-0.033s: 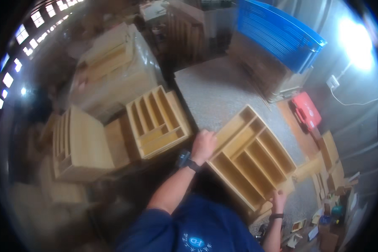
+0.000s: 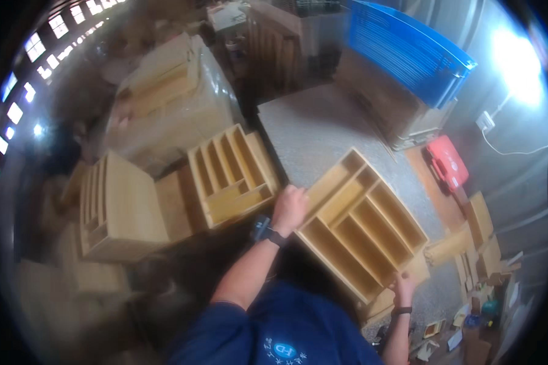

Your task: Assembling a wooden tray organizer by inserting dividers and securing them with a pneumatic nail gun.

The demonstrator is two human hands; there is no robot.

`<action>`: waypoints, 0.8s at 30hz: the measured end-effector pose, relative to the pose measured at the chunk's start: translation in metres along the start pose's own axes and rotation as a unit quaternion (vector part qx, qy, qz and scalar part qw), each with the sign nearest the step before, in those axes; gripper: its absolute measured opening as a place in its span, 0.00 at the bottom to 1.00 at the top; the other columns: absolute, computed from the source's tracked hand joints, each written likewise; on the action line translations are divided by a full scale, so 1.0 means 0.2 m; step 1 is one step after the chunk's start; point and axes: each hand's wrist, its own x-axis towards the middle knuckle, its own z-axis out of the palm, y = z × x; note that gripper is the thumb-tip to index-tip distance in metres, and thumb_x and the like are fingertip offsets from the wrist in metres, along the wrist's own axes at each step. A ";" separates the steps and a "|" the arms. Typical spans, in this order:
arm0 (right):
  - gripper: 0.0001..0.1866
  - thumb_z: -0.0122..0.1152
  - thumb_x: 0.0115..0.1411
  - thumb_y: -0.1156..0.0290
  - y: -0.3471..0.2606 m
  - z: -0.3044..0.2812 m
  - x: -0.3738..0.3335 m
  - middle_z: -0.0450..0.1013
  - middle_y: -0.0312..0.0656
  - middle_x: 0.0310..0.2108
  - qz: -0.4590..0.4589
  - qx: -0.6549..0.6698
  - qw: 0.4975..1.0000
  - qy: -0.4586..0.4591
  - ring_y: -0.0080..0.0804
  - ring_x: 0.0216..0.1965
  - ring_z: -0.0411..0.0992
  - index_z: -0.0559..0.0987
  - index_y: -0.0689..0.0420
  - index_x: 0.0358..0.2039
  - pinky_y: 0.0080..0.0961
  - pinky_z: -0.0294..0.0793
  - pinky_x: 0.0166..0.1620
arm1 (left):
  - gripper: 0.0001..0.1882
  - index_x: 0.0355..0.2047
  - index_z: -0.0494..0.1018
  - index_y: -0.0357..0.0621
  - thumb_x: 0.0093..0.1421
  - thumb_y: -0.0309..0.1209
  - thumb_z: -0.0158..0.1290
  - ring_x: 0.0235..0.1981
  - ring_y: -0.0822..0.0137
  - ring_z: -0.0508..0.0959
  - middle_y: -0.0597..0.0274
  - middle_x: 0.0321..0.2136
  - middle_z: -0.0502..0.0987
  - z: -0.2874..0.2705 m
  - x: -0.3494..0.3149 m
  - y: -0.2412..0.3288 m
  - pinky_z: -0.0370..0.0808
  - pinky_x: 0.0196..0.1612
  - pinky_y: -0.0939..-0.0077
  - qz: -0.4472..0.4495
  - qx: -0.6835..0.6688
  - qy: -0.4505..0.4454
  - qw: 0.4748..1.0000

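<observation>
A pale wooden drawer organizer tray (image 2: 360, 226), split by dividers into several long compartments, lies tilted across my front with its open side up. My left hand (image 2: 290, 210) is closed on its left edge, thumb side toward the tray. At the lower right corner my right hand (image 2: 403, 288) pinches the rim. Its compartments look bare. The tray's underside is hidden, so I cannot tell whether it rests on the grey-topped table (image 2: 304, 118) or is held just above it.
Left of the table stand a similar organizer tray (image 2: 225, 176) and a stack of trays on its side (image 2: 131, 204). Behind is a wrapped pallet load (image 2: 182, 115). Blue crates (image 2: 408, 55), a red case (image 2: 447, 161) and wood offcuts (image 2: 484, 219) line the right side.
The tray and my left hand have shifted slightly to the left and away from me. My right hand keeps its hold on the corner. The surroundings have slid a little rightward in view.
</observation>
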 end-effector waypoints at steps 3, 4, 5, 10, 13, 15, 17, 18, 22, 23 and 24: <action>0.11 0.68 0.62 0.72 -0.10 0.31 -0.01 0.73 0.40 0.26 0.001 0.008 0.994 -0.106 0.25 0.22 0.75 0.74 0.62 0.35 0.25 0.83 0.27 | 0.12 0.46 0.81 0.38 0.66 0.31 0.58 0.46 0.41 0.80 0.42 0.42 0.80 -0.35 0.06 -0.25 0.78 0.49 0.52 -0.034 0.053 0.004 0.998; 0.11 0.68 0.63 0.72 -0.17 0.45 -0.06 0.74 0.41 0.27 0.002 -0.004 0.987 -0.159 0.26 0.22 0.75 0.73 0.62 0.36 0.26 0.84 0.28 | 0.10 0.44 0.81 0.41 0.67 0.32 0.57 0.45 0.41 0.80 0.43 0.41 0.80 -0.48 0.09 -0.36 0.78 0.48 0.51 -0.031 0.091 -0.007 0.995; 0.11 0.67 0.63 0.73 -0.20 0.61 -0.12 0.74 0.41 0.27 -0.005 -0.023 0.986 -0.162 0.29 0.23 0.77 0.73 0.63 0.37 0.27 0.85 0.29 | 0.08 0.41 0.80 0.42 0.67 0.32 0.57 0.45 0.41 0.80 0.45 0.41 0.79 -0.59 0.09 -0.47 0.78 0.47 0.51 -0.043 0.094 0.024 0.994; 0.15 0.68 0.63 0.71 -0.56 1.28 -0.52 0.83 0.47 0.35 -0.006 -0.137 0.936 -0.323 0.34 0.32 0.84 0.82 0.72 0.42 0.32 0.86 0.36 | 0.13 0.46 0.81 0.42 0.69 0.36 0.54 0.47 0.38 0.80 0.43 0.43 0.82 -1.17 0.23 -0.94 0.77 0.49 0.47 -0.134 0.181 -0.003 0.974; 0.15 0.67 0.66 0.72 -0.60 1.65 -0.56 0.83 0.47 0.40 0.066 -0.032 0.913 -0.401 0.38 0.37 0.85 0.81 0.69 0.49 0.36 0.88 0.43 | 0.17 0.49 0.81 0.44 0.71 0.40 0.50 0.51 0.39 0.80 0.43 0.47 0.82 -1.35 0.44 -1.29 0.77 0.52 0.49 -0.131 0.189 -0.021 0.973; 0.17 0.67 0.66 0.73 -0.74 1.87 -0.65 0.83 0.48 0.44 0.106 -0.034 0.902 -0.416 0.40 0.42 0.85 0.80 0.68 0.52 0.39 0.88 0.46 | 0.20 0.54 0.81 0.46 0.72 0.43 0.48 0.55 0.42 0.78 0.43 0.52 0.81 -1.46 0.60 -1.54 0.76 0.58 0.53 -0.120 0.179 -0.027 0.976; 0.18 0.67 0.65 0.74 -0.51 2.22 -0.56 0.82 0.49 0.46 0.135 0.086 0.895 -0.415 0.40 0.44 0.84 0.80 0.67 0.54 0.40 0.88 0.46 | 0.20 0.54 0.80 0.42 0.72 0.41 0.51 0.56 0.43 0.79 0.42 0.52 0.81 -1.52 0.83 -1.73 0.76 0.58 0.54 -0.118 0.186 -0.063 0.973; 0.19 0.68 0.64 0.75 -0.47 2.34 -0.58 0.81 0.49 0.47 0.144 0.090 0.902 -0.398 0.40 0.44 0.83 0.80 0.67 0.54 0.39 0.89 0.45 | 0.19 0.55 0.79 0.40 0.72 0.39 0.53 0.56 0.43 0.80 0.42 0.53 0.82 -1.52 0.93 -1.81 0.76 0.58 0.55 -0.117 0.191 -0.094 0.970; 0.18 0.69 0.61 0.76 -0.52 2.72 -0.57 0.82 0.48 0.44 0.139 0.086 0.918 -0.363 0.38 0.40 0.83 0.82 0.68 0.51 0.34 0.88 0.39 | 0.22 0.58 0.77 0.34 0.73 0.38 0.51 0.59 0.45 0.80 0.41 0.54 0.82 -1.50 1.24 -2.24 0.74 0.62 0.58 -0.117 0.128 -0.143 0.974; 0.18 0.71 0.59 0.73 -0.50 2.76 -0.57 0.83 0.49 0.42 0.131 0.067 0.929 -0.341 0.38 0.39 0.83 0.83 0.68 0.48 0.33 0.87 0.40 | 0.22 0.57 0.77 0.33 0.73 0.38 0.51 0.59 0.45 0.80 0.41 0.55 0.82 -1.45 1.29 -2.30 0.74 0.62 0.58 -0.095 0.139 -0.151 0.974; 0.18 0.73 0.58 0.71 -0.49 2.82 -0.56 0.83 0.49 0.40 0.119 0.047 0.937 -0.324 0.38 0.37 0.84 0.84 0.68 0.46 0.32 0.86 0.40 | 0.22 0.57 0.77 0.33 0.73 0.38 0.51 0.59 0.45 0.80 0.41 0.55 0.81 -1.41 1.33 -2.37 0.73 0.62 0.58 -0.073 0.150 -0.151 0.974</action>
